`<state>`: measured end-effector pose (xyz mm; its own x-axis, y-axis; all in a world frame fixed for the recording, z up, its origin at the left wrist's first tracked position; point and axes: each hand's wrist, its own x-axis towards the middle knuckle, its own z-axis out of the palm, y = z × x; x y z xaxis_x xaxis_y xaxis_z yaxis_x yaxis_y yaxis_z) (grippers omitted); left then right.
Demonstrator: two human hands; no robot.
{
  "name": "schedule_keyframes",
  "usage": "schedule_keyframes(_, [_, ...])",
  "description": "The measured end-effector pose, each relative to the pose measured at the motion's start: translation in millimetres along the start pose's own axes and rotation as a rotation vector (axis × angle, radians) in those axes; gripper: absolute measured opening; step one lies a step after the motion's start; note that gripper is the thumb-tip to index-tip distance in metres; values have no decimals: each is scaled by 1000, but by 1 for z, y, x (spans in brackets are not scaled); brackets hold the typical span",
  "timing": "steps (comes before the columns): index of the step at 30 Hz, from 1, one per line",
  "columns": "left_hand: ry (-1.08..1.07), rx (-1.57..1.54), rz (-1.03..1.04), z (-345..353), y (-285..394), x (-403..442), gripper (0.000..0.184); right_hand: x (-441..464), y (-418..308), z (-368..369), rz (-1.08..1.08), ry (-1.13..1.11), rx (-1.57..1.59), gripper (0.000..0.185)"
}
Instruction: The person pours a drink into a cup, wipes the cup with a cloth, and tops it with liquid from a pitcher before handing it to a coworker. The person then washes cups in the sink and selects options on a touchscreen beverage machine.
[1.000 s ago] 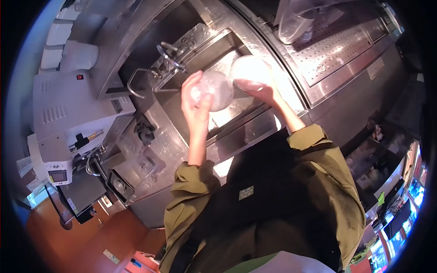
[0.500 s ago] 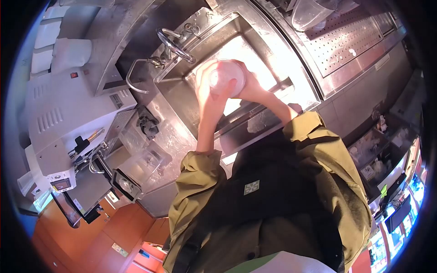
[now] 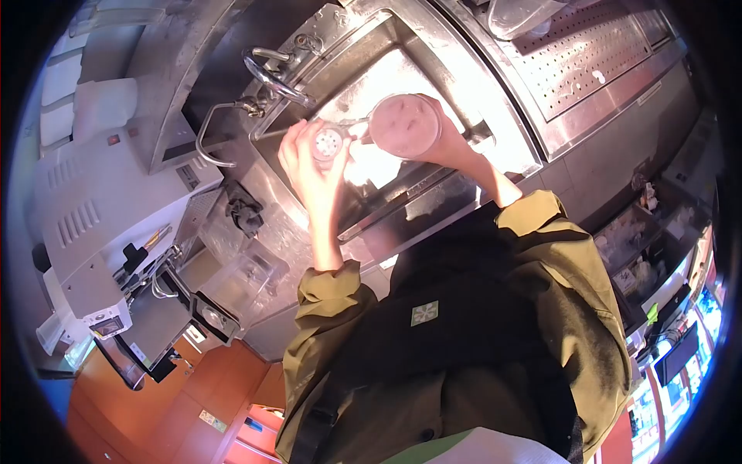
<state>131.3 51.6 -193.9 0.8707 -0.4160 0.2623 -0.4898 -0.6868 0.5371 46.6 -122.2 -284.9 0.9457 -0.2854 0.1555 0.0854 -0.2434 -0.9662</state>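
Note:
My left hand is closed around a small round strainer lid with dark holes in its pale face. It is over the left part of the steel sink. Over the sink's middle, my right hand grips a wide clear cup, its round face toward me. The cup looks pale pink, with several darker spots; whether these are inside or fingers seen through it I cannot tell. Lid and cup are apart, close side by side. Strong glare washes out the sink floor beneath them.
A curved faucet reaches over the sink's left rim, with a thinner bent spout beside it. A perforated drain board lies to the right. Clear containers, a dark cloth and a white machine stand left.
The hands were together around the cup. Now they are apart: the left has moved left with the strainer lid, the right has moved slightly right with the cup.

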Motion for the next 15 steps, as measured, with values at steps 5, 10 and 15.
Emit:
schedule_keyframes(5, [-24, 3, -47, 2, -1, -4, 42, -4, 13, -5, 79, 1, 54, 88])
schedule_keyframes(10, [-45, -394, 96, 11, 47, 5, 43, -2, 9, -4, 68, -26, -49, 83])
schedule_keyframes(15, [-202, -552, -21, 33, 70, -4, 45, -9, 5, -2, 46, -25, 149, 79])
